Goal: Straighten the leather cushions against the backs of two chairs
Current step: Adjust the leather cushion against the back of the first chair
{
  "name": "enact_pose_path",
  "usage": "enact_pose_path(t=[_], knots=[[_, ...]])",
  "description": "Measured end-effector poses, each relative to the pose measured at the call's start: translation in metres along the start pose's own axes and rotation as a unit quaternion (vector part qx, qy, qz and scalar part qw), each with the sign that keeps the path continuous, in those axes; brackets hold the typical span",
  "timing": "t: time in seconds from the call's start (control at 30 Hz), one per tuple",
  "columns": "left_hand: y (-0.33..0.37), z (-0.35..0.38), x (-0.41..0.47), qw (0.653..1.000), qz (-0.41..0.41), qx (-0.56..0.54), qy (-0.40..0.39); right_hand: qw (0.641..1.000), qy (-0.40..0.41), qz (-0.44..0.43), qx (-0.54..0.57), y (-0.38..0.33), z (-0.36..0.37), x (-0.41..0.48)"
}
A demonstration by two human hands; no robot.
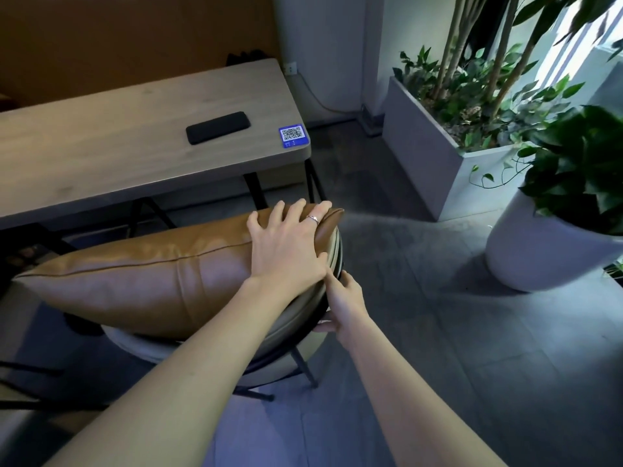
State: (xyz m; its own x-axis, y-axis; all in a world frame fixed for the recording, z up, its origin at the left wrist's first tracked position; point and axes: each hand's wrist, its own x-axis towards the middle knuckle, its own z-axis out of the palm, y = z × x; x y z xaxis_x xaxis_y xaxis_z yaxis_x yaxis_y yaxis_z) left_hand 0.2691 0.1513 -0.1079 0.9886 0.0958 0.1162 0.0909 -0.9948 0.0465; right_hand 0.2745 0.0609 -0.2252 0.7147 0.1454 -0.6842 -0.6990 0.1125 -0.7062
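A tan leather cushion [141, 274] lies lengthwise along the curved back of a beige chair [293, 323] with a black metal frame. My left hand [290, 244], wearing a ring, lies over the cushion's right end with its fingers spread and curled over the top edge. Just below and to the right, my right hand [344, 305] grips the black rim of the chair's back from outside. The chair's seat is hidden under the cushion and my arms. Only one chair is in view.
A wooden table [101, 143] stands just beyond the chair, holding a black phone [218, 127] and a blue QR-code sticker [292, 136]. At the right are a white rectangular planter [438, 156] and a round white pot [546, 251] with leafy plants. Grey tiled floor lies between.
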Motion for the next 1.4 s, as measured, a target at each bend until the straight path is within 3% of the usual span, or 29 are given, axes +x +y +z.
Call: enact_pose_path(t=[0.67,1.0,1.2,1.4], knots=[[-0.009,0.000,-0.002,1.000,-0.020,-0.002,0.000,1.000,0.010,-0.002,-0.017,0.007,0.009,0.006],[-0.006,0.004,0.000,0.999,-0.031,-0.008,-0.004,0.985,0.008,-0.049,-0.165,-0.020,-0.004,0.006],[-0.007,0.007,-0.002,1.000,-0.028,-0.008,0.008,0.987,0.008,-0.051,-0.153,-0.022,0.003,0.003],[-0.006,0.008,0.000,1.000,-0.028,-0.007,0.006,0.984,-0.059,0.007,-0.168,-0.030,-0.007,-0.004]])
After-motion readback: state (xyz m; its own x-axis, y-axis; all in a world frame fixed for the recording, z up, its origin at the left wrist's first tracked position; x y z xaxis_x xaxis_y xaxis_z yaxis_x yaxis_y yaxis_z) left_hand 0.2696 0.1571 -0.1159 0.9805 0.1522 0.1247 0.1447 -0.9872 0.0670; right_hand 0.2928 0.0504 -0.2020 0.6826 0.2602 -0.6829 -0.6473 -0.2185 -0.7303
